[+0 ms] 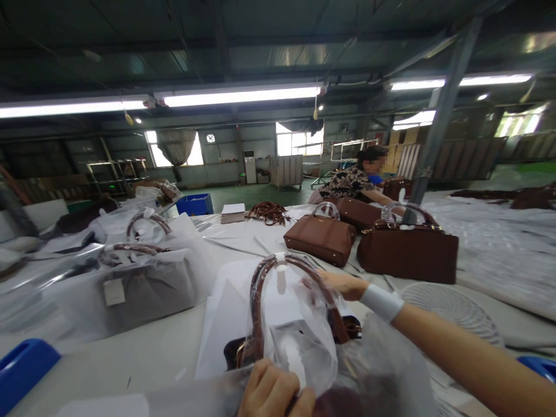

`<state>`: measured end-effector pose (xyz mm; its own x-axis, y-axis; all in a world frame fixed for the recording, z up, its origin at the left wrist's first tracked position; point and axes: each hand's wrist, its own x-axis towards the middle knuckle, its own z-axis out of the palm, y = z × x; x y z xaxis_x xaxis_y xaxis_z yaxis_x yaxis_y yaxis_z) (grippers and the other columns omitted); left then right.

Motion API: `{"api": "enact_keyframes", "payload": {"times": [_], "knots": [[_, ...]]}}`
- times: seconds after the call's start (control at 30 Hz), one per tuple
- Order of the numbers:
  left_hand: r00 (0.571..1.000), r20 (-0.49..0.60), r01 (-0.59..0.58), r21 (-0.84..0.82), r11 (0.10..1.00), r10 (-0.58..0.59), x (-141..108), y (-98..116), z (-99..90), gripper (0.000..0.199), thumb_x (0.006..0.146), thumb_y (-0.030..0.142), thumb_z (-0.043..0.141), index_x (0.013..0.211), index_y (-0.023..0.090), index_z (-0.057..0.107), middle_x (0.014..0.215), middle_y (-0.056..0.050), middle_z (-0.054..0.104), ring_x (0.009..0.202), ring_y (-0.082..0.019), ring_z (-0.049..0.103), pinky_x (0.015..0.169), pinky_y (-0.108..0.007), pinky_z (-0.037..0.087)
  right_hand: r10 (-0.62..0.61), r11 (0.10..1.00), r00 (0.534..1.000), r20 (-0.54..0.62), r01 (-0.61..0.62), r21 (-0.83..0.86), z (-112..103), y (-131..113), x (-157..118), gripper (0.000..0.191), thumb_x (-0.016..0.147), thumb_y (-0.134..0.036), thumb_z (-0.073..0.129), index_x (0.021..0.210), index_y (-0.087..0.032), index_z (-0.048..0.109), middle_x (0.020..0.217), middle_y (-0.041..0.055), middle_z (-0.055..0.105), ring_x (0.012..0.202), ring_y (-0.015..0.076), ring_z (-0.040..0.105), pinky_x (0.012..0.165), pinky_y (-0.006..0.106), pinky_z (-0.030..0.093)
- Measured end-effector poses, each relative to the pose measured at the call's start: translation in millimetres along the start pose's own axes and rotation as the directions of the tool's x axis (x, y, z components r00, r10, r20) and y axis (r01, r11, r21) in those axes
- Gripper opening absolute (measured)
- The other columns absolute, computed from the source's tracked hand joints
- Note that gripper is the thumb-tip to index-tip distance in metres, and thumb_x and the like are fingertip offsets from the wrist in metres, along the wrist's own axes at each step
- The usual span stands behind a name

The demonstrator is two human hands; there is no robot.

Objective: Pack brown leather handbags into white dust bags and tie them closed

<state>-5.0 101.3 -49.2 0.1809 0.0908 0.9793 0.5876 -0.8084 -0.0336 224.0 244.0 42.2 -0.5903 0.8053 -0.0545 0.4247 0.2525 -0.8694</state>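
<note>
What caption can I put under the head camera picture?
Left hand and right hand at plastic-wrapped brown handbag handles.

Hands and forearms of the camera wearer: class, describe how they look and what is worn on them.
The right hand has a plain, pale grey-white band around its wrist; the forearm shows no sleeve. The left hand is ungloved, its wrist out of view.

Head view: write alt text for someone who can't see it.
Left hand on the plastic over a bag, right hand by its brown handles. Beyond are brown bags and a bending person; a wrapped bag sits left.
</note>
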Motion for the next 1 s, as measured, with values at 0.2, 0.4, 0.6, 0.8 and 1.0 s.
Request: {"api": "enact_keyframes", "payload": {"times": [0.2, 0.4, 0.6, 0.8, 1.0], "knots": [[1.000, 0.021, 0.000, 0.018, 1.000, -0.001, 11.5, 1.9, -4.9, 0.019, 0.091, 0.017, 0.057, 0.075, 0.020, 0.068, 0.071, 0.000, 0.060, 0.069, -0.012, 0.052, 0.090, -0.037, 0.041, 0.002, 0.990, 1.000, -0.022, 0.001, 0.138, -6.0, 18.2, -26.1, 0.048, 0.075, -0.061, 0.073, 0.073, -0.014, 0.065, 0.068, 0.0007, 0.058, 0.062, 0.0131, 0.050, 0.060, 0.026, 0.043], [0.975, 0.216, 0.040, 0.016, 0.999, -0.042, 25.4, 2.6, -14.7, 0.013, 0.091, 0.025, 0.058, 0.088, 0.021, 0.070, 0.077, 0.000, 0.062, 0.073, -0.014, 0.054, 0.099, -0.043, 0.035, 0.007, 0.989, 0.952, -0.305, 0.038, 0.143, -23.7, 56.0, -57.7, 0.047, 0.077, -0.061, 0.073, 0.084, -0.015, 0.066, 0.079, 0.0024, 0.064, 0.075, 0.0161, 0.056, 0.072, 0.029, 0.044], [0.925, 0.376, 0.049, 0.000, 0.999, -0.046, 36.1, 4.6, -21.7, 0.028, 0.089, 0.012, 0.043, 0.094, 0.020, 0.069, 0.075, -0.002, 0.060, 0.072, -0.016, 0.053, 0.095, -0.041, 0.033, 0.036, 0.991, 0.894, -0.446, 0.025, 0.130, -6.7, 82.7, -77.4, 0.050, 0.074, -0.064, 0.074, 0.089, -0.016, 0.070, 0.086, 0.0070, 0.071, 0.084, 0.0216, 0.064, 0.082, 0.035, 0.050], [0.934, 0.355, 0.058, -0.017, 0.998, -0.048, 37.2, 6.1, -20.9, 0.026, 0.093, 0.012, 0.043, 0.091, 0.020, 0.068, 0.070, 0.001, 0.058, 0.068, -0.014, 0.051, 0.095, -0.038, 0.033, 0.019, 1.000, 0.601, -0.799, -0.025, 0.005, -20.1, 49.7, -115.8, 0.055, 0.077, -0.067, 0.068, 0.105, -0.019, 0.070, 0.086, 0.0071, 0.071, 0.078, 0.0218, 0.065, 0.079, 0.038, 0.054], [0.919, 0.387, -0.061, -0.047, 0.997, 0.074, 32.6, 1.0, -18.6, 0.019, 0.096, 0.017, 0.049, 0.097, 0.017, 0.067, 0.071, 0.001, 0.060, 0.069, -0.013, 0.052, 0.091, -0.035, 0.041, -0.672, 0.651, 0.528, -0.519, 0.087, -0.754, 29.3, -43.6, -154.5, 0.029, 0.089, -0.027, 0.066, 0.118, -0.030, 0.065, 0.108, 0.0045, 0.072, 0.098, 0.0190, 0.067, 0.093, 0.032, 0.051]]}}
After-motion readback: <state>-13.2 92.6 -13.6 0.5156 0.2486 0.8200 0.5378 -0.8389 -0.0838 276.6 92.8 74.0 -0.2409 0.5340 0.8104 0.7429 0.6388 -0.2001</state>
